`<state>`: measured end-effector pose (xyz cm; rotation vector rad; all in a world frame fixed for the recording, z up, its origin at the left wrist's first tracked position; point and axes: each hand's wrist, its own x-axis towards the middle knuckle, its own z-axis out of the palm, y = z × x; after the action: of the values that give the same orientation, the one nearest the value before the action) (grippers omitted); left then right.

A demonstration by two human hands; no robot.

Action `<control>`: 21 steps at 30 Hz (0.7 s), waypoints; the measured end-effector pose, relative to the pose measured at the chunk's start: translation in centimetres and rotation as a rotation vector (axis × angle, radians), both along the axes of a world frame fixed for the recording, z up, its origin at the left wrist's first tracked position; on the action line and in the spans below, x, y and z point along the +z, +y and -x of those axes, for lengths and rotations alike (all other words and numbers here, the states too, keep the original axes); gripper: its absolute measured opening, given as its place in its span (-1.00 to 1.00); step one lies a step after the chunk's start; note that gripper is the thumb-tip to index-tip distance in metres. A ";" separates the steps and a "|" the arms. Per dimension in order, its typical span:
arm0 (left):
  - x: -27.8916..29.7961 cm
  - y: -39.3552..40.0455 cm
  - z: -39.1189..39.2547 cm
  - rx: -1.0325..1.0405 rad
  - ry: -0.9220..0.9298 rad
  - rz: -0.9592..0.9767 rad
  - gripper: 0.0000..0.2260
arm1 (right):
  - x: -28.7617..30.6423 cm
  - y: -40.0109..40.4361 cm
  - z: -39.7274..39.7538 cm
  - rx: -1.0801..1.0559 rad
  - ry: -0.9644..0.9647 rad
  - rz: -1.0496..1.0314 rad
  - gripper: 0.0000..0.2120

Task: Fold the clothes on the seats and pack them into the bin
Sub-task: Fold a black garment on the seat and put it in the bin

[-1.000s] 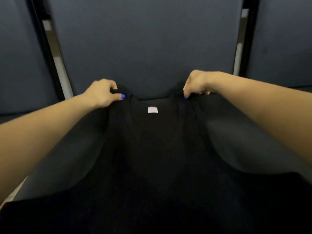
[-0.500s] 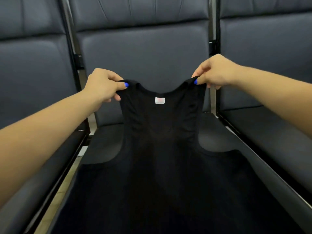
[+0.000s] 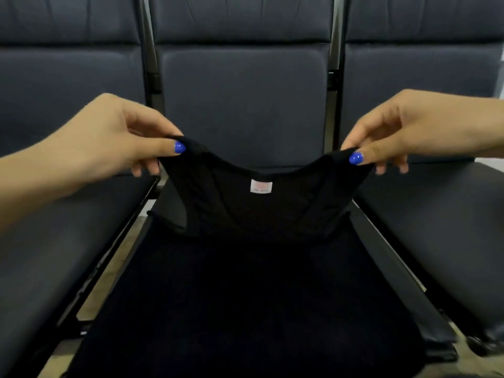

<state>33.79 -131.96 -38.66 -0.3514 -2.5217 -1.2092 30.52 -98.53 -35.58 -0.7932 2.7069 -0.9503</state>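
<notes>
Fold step: tank top (image 3: 259, 214) shoulders now carried back over its body on the middle seat (image 3: 240, 105).
I see left hand (image 3: 109, 143) and right hand (image 3: 409, 132) each pinching one strap; first lengthwise fold looks underway, bin not in view.

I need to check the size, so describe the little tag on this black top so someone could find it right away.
Start at the middle dark blue padded seat of the three. The black sleeveless top lies spread on it, its shoulder straps pinched by the left hand and right hand. Just below the dip of the neckline sits the small white rectangular label, the only pale patch on the fabric.
</notes>
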 end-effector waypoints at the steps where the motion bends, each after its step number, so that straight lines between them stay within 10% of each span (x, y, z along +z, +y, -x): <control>1: -0.3 0.0 -1.2 -0.034 -0.043 -0.002 -0.91 | -0.6 0.2 -0.7 0.032 -0.041 -0.016 -0.74; 6: -4.2 -0.7 -4.9 -0.102 -0.263 0.091 -0.31 | -4.9 0.6 -3.5 0.121 -0.243 -0.130 -0.66; 9: -7.2 -1.2 -6.5 -0.180 -0.447 0.041 -0.36 | -8.4 0.4 -4.8 0.168 -0.356 -0.236 -0.95; 13: -9.8 -1.0 -7.5 -0.374 -0.788 0.160 -0.68 | -11.4 -1.5 -6.5 0.294 -0.564 -0.464 -0.95; 16: -10.2 -1.2 -5.9 -0.426 -0.945 0.430 -0.53 | -11.8 -3.6 -6.4 0.372 -0.648 -0.666 -0.80; 18: -10.3 -2.2 -2.9 -0.296 -0.921 0.445 -0.39 | -11.5 -5.2 -5.7 0.389 -0.635 -0.747 -0.70; 21: -11.4 -3.1 2.2 0.059 -0.685 0.356 -0.73 | -11.2 -7.3 -3.9 0.355 -0.564 -0.657 -0.65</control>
<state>31.56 -135.08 -50.07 0.0876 -3.3159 -0.9618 34.45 -105.79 -46.75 -0.6880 2.0735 -0.1364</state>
